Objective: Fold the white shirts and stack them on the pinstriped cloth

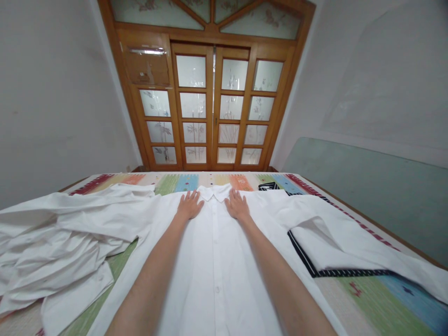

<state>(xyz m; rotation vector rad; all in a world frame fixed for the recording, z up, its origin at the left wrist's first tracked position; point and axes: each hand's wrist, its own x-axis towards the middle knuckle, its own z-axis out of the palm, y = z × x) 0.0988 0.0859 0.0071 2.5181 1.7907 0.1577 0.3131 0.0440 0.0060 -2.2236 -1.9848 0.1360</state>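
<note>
Lying front up on a striped, patterned cover [380,303], a smooth white shirt [215,252] is touched by two bare hands just beside its pointed collar [214,193]. The left hand [191,204] and the right hand [237,204] are laid palm down, fingers loosely spread and nothing gripped, with the collar and the top of a straight button placket [216,266] framed between them. To the left, soft white cloth [66,242] is bunched in deep creases, and a narrow wedge of green cover is exposed between it and the shirt's side. To the right, white fabric [325,242] is bordered by a black band [304,254] marked with white; where the shirt's sleeve is met by it cannot be told. Bare cover is seen at lower right and along the far edge, where coloured blocks are ranged beyond the collar. The background is filled by wooden doors [214,107] set with frosted, plant-patterned panes, and a pale green board [350,191] with a rounded corner is stood along the right wall.
</note>
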